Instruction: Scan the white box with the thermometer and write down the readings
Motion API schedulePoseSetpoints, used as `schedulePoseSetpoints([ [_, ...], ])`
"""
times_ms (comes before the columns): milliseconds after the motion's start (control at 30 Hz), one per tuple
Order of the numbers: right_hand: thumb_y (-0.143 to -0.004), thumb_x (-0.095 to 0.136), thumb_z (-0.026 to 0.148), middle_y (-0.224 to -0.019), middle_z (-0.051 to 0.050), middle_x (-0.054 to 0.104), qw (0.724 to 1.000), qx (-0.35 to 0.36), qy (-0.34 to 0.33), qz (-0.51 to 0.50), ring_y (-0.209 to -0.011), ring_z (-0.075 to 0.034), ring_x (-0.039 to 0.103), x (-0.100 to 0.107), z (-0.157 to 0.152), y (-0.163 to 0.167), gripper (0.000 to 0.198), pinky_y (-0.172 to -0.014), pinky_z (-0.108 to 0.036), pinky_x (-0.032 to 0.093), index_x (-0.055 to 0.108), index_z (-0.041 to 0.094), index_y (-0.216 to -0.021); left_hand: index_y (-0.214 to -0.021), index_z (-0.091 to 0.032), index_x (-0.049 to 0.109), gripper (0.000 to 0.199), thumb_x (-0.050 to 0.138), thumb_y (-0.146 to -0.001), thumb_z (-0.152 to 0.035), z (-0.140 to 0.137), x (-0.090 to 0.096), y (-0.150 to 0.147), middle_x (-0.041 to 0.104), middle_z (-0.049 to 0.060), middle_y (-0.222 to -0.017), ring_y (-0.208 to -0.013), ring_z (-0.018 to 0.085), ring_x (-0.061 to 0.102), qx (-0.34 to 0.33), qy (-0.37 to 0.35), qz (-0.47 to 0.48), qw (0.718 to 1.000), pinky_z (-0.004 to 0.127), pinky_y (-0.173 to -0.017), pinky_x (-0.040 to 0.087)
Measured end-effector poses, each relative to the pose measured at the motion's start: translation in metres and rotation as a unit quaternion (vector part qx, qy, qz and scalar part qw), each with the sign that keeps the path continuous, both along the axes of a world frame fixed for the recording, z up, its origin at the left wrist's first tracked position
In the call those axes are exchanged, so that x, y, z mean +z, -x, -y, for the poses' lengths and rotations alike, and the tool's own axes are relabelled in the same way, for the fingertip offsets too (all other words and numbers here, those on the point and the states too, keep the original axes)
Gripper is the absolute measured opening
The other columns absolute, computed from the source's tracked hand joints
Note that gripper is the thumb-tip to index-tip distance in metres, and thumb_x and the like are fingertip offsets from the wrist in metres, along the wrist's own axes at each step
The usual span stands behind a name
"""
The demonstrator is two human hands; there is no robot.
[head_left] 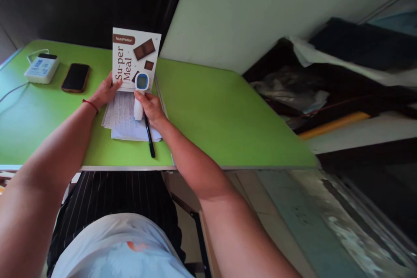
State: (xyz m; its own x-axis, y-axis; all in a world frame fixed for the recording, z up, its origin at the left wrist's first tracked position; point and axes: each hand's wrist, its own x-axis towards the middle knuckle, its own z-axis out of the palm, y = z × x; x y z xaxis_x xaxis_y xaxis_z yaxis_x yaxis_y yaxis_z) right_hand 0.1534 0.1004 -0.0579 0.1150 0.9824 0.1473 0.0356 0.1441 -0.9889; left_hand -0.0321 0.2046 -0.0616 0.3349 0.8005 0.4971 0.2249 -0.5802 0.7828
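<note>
My left hand (109,88) grips the lower left edge of a white box (143,47) printed "Su-per Meal" with brown chocolate pieces; the box stands upright. In my right hand (152,106) is a white infrared thermometer (139,108), its small blue-framed screen facing me, held in front of the box's lower right part. Beneath both hands lie written paper sheets (122,115) and a folded white paper. A black pen (150,139) rests on the paper's right side, its upper end hidden by my right hand.
On the green table (208,113), a black phone (75,78) and a white device with a cable (42,68) lie to the left. A dark panel (81,0) rises behind. At the right are shelves with dark cloth and plastic (293,87). The table's front edge is close to my body.
</note>
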Motion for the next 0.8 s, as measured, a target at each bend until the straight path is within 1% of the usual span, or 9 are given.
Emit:
schedulePoseSetpoints([
  [200,-0.071,0.074,0.068,-0.068,0.004,0.054,1.000,0.006,-0.004,-0.019,-0.066,-0.013,0.051,0.0005,0.0008,0.0000,0.048,-0.066,-0.030,0.044,0.058,0.023,-0.068,-0.117,-0.021,0.064,0.061,0.061,-0.087,-0.075,0.0014,0.0008,0.0021,0.071,0.012,-0.126,-0.123,0.036,0.062,-0.014,-0.011,-0.004,1.000,0.048,-0.111,0.048],
  [400,-0.069,0.073,0.072,-0.069,0.003,0.053,1.000,0.010,0.004,0.001,-0.067,-0.013,0.050,0.0026,0.0028,0.0004,0.051,-0.065,-0.030,0.043,0.057,0.023,-0.069,-0.112,-0.022,0.065,0.059,0.066,-0.084,-0.073,0.0034,0.0022,0.0025,0.073,0.010,-0.117,-0.117,0.035,0.063,-0.012,0.000,0.010,1.000,0.049,-0.108,0.050],
  [500,-0.068,0.073,0.073,-0.069,0.003,0.054,1.000,0.005,0.004,-0.008,-0.068,-0.013,0.051,0.0022,0.0036,0.0012,0.052,-0.066,-0.030,0.044,0.058,0.023,-0.070,-0.111,-0.023,0.065,0.057,0.067,-0.083,-0.072,0.0038,0.0022,0.0024,0.073,0.009,-0.116,-0.117,0.035,0.063,-0.013,0.000,0.018,1.000,0.049,-0.108,0.050],
  [633,-0.067,0.075,0.073,-0.068,0.003,0.055,1.000,0.002,0.003,-0.028,-0.066,-0.013,0.051,0.0008,0.0041,0.0022,0.052,-0.065,-0.029,0.046,0.059,0.023,-0.069,-0.107,-0.022,0.065,0.052,0.072,-0.081,-0.066,0.0046,0.0030,0.0018,0.073,0.010,-0.115,-0.116,0.036,0.064,-0.011,0.012,0.034,0.999,0.048,-0.107,0.050],
  [800,-0.069,0.074,0.071,-0.069,0.003,0.055,1.000,-0.003,0.010,-0.012,-0.068,-0.014,0.054,0.0002,0.0039,0.0021,0.050,-0.066,-0.029,0.047,0.058,0.023,-0.070,-0.107,-0.020,0.066,0.044,0.075,-0.083,-0.056,0.0053,0.0039,0.0011,0.074,0.010,-0.113,-0.117,0.034,0.064,-0.008,0.039,0.050,0.998,0.046,-0.107,0.051],
])
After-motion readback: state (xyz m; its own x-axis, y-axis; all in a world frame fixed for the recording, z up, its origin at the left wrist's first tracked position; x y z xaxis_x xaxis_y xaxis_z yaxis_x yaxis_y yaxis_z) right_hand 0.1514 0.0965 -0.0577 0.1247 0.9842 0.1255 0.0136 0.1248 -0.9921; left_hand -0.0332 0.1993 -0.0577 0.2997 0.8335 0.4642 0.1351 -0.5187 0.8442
